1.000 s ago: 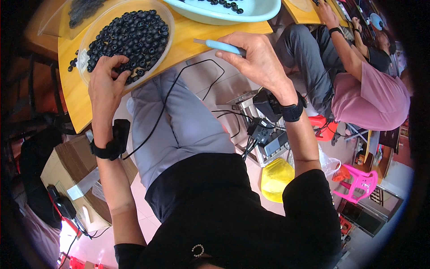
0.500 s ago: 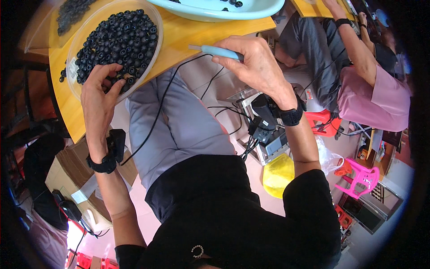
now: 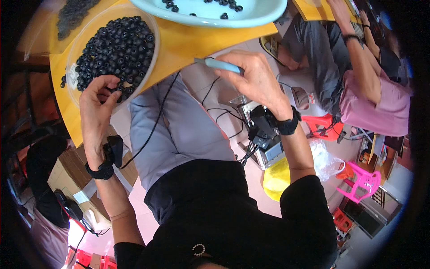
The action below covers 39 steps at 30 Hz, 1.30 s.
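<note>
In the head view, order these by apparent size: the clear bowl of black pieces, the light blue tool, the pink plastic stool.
1. Clear bowl, by far the largest.
2. Light blue tool and pink stool look about alike; the stool is farther away and near the fisheye rim, so left unranked.

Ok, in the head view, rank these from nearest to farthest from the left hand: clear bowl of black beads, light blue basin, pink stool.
1. Clear bowl of black beads: left hand reaches into it.
2. Light blue basin: top centre of the table.
3. Pink stool: floor, far right.

Left hand (image 3: 96,105) slid lower off black beads (image 3: 114,47); right hand (image 3: 255,78) drew blue tool (image 3: 219,65) back from table edge.
</note>
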{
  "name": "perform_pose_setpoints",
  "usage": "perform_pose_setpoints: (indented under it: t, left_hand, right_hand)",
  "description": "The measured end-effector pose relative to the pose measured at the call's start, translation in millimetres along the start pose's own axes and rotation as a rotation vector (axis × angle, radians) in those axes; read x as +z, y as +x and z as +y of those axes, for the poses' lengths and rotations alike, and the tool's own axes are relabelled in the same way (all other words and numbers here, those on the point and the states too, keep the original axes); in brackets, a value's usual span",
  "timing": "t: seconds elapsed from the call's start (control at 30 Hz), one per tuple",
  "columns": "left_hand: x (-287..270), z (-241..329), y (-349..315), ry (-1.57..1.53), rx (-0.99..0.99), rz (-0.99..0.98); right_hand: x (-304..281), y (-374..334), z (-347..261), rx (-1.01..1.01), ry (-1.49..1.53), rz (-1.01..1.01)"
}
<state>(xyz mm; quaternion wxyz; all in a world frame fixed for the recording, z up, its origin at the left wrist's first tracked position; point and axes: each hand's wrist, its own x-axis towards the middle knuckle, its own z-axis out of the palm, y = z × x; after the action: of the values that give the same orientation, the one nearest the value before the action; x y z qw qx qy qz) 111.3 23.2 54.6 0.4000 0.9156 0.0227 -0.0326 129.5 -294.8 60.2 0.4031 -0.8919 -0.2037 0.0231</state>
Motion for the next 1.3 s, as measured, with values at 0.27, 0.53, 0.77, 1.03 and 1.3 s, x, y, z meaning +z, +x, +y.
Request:
perform_pose_setpoints:
  t: [0.27,0.53,0.77,1.03,1.3]
  left_hand:
    - [-2.1,-12.9,0.7,-0.481,-0.007,0.024]
    - [-16.7,2.1,-16.2,-1.088,-0.069,-0.021]
    - [-9.8,-1.2,-33.3,-1.362,-0.03,-0.1]
    - [3.6,3.4,-59.1,-1.638,-0.047,-0.173]
    - [21.3,4.6,-70.0,-1.632,-0.065,-0.204]
  right_hand:
    - [9.7,-9.6,-9.0,0.145,0.068,-0.034]
    - [50.4,-12.0,-43.0,0.147,0.21,0.027]
    - [76.1,-6.5,-65.9,0.113,0.397,0.001]
    - [87.0,-3.3,-81.5,-0.069,0.442,-0.024]
    - [73.0,-4.4,-117.6,-0.093,0.24,-0.109]
